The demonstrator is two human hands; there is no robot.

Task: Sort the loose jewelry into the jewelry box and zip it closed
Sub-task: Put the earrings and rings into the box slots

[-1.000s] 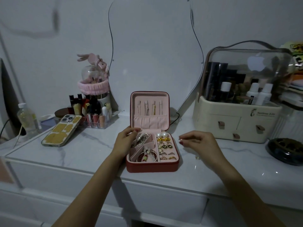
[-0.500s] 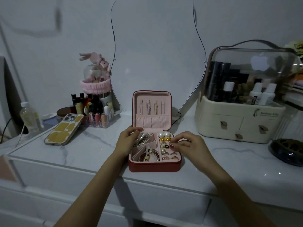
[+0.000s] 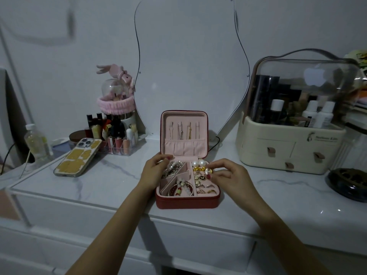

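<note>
We count one jewelry box (image 3: 186, 201), open, and two hands at it: the left hand (image 3: 154, 171) and the right hand (image 3: 228, 175). Two large pearls (image 3: 199, 163) sit side by side in its back right compartment. Four thin pieces (image 3: 184, 130) hang in a row inside its lid. On the surface (image 3: 278, 195) we count one phone (image 3: 78, 157), one clear bottle (image 3: 36, 142), one cream organizer case (image 3: 292, 149) showing three drawer tabs and two white bottles (image 3: 319, 117), and one dark round dish (image 3: 349, 184).

jewelry box (image 3: 185, 201) open on marble top; right hand (image 3: 228, 176) pinching pearl earring (image 3: 208, 171) over it.
</note>
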